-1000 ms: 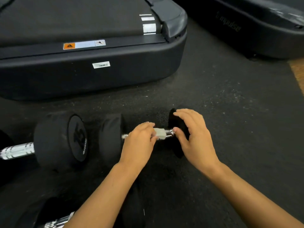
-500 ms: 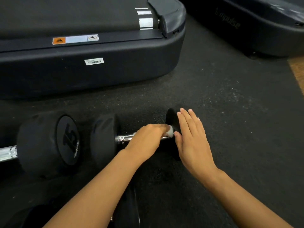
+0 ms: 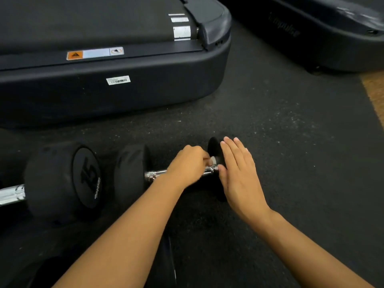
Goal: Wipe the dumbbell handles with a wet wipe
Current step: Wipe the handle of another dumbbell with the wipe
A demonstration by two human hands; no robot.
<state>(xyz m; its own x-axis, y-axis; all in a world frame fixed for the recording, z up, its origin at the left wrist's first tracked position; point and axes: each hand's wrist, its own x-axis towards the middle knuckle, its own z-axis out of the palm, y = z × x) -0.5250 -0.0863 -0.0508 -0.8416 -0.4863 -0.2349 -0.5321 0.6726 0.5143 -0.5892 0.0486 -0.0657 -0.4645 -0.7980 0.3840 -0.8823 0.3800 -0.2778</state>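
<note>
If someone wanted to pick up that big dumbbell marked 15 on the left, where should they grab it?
Probably by the chrome handle, coming down from above. The 15 dumbbell lies on its side on the floor, so the bar sits raised and level. It is thin enough for a full grip; the round head is too wide.

Single head-worn view, angled forward and down, close over the floor (image 3: pixel 291 142).

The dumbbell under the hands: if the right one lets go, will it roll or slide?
The dumbbell probably resists rolling: its heads look faceted. The right hand lies flat against one head, the left hand wipes the chromed handle. It likely sits heavy on the floor.
</note>
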